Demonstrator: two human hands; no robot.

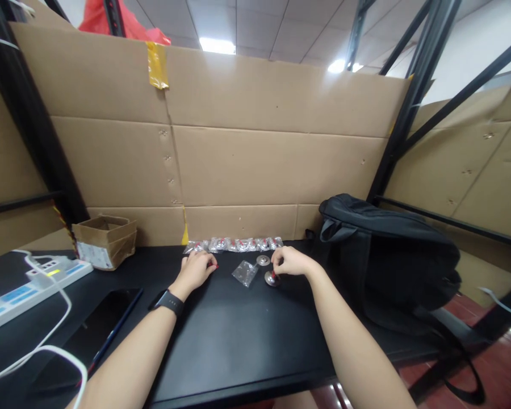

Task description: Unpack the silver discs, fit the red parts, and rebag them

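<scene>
My right hand (293,262) pinches a small red part at the middle of a shiny round metal disc (271,279), which rests on the black tabletop. Just behind it lies a second metal disc (263,260), flat and apart from my fingers. My left hand (195,271) rests on the table with its fingers curled; a small red piece (216,266) shows at the fingertips. Between both hands is a clear plastic bag (244,274), lying flat. Along the back runs a row of clear bags (247,244) with metal and red parts inside, partly behind my left hand.
A black backpack (392,255) stands on the right. To the left are an open cardboard box (106,241), a white power strip (34,289) with cables, and a dark tablet-like slab (97,329). A cardboard wall (238,170) closes off the back of the table.
</scene>
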